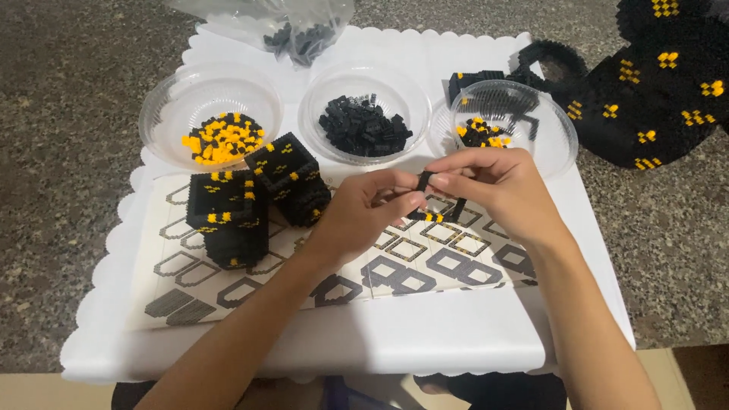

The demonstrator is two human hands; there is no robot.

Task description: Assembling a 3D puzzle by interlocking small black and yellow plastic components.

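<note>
My left hand (361, 216) and my right hand (497, 186) meet over the middle of a white scalloped tray (425, 342). Together they pinch a small black brick piece with yellow dots (437, 199), held just above a printed instruction sheet (250, 292). To the left of my left hand stand two built black blocks with yellow marks, one larger (228, 216) and one tilted behind it (292, 175).
Three clear bowls sit at the back of the tray: yellow and black bricks (224, 138), black bricks (364, 125), a few mixed ones (482, 133). A plastic bag of black bricks (300, 34) lies behind. A large black brick model (653, 99) rests off the tray's right.
</note>
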